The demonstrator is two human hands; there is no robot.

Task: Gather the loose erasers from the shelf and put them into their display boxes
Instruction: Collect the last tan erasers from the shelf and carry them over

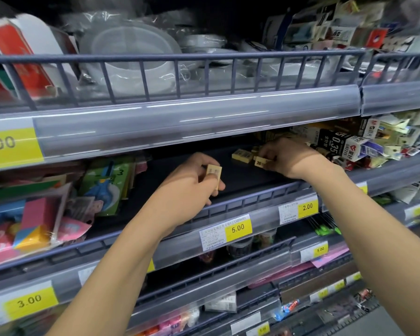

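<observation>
Dark shelf [240, 180] with a low rail front. Loose erasers [240, 156] lie at mid-back, colourful packets [102, 187] at left. Small stationery boxes [349, 144] piled at right.

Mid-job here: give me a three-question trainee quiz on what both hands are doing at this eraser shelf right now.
1. True or false: the left hand holds a small cream rectangular eraser.
2. What does the right hand pinch? A) a pink box B) a cream eraser with a dark printed label C) a yellow price tag
3. Fill in: a loose pale yellow eraser lies on the dark shelf floor, ____ the two hands.

Key: 1 true; 2 B; 3 between.
</observation>
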